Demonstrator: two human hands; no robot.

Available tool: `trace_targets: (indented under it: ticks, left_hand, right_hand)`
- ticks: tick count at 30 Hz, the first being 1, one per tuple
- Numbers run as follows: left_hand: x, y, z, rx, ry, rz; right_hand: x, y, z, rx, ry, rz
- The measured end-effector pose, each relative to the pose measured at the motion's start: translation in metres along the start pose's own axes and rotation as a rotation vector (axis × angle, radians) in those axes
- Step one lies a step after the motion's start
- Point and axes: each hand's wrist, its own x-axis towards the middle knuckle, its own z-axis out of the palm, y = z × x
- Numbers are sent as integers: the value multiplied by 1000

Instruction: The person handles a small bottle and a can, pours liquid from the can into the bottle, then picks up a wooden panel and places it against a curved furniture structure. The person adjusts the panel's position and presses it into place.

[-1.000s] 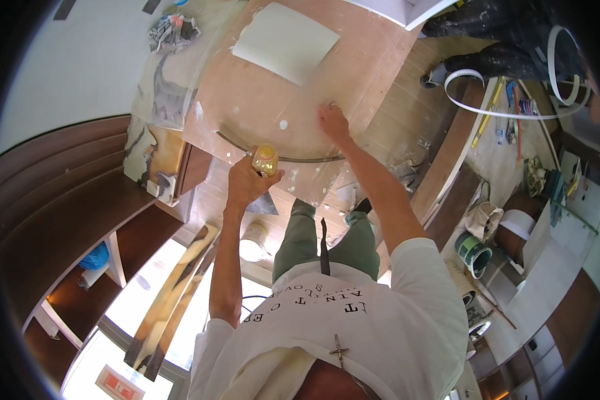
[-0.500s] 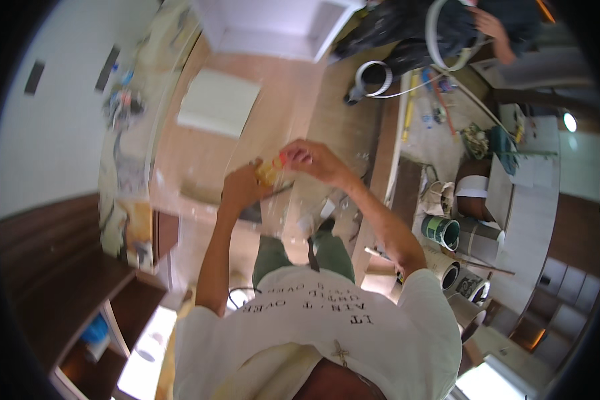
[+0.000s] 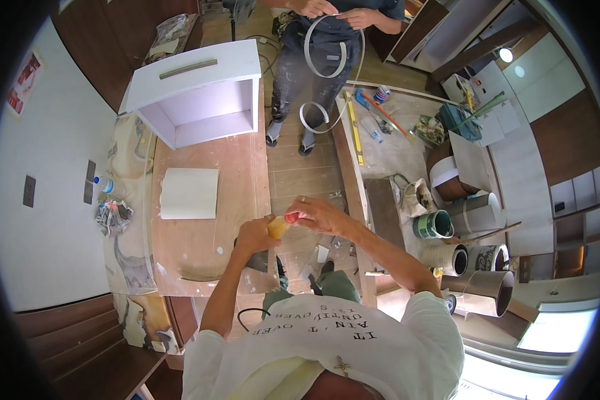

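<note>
Biggest thing by the hands is the wooden table [image 3: 243,180], w/ its near end right up by the person, prob. so work stays in easy reach. Beyond it stands a co-worker [image 3: 307,63], hands up together at a white strip [image 3: 307,50] that hangs in loops, likely b/c it's too long & springy to hold straight. White box [image 3: 197,90] sits at the table's far end, open side facing the person, seemingly parked there to leave the near part free. Sheet of paper [image 3: 189,193] lies flat btwn box & near end (looks blank from here), out of the way of the arms. Left hand [image 3: 253,237] is curled round the yellowish bottle [image 3: 277,228], fingers wrapped, apparently to keep its body steady. Right hand [image 3: 320,217] comes across from the other side, thumb & fingers pinched on the red cap [image 3: 291,218], other fingers bent. Bottle's held up in the air just by the table's right edge, in front of the torso, prob. b/c both hands meet comfortably there. Cap's right at bottle's end; can't tell if it's seated or just off.
</note>
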Motion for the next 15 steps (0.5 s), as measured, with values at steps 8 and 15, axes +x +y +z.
trace_targets:
  ticks: [8, 15]
  left_hand:
    - [12, 1, 24, 64, -65, 42]
    - [8, 15, 37, -57, -96, 82]
  right_hand:
    - [-34, 5, 16, -119, -38, 310]
    - [-135, 96, 30, 814, 332, 751]
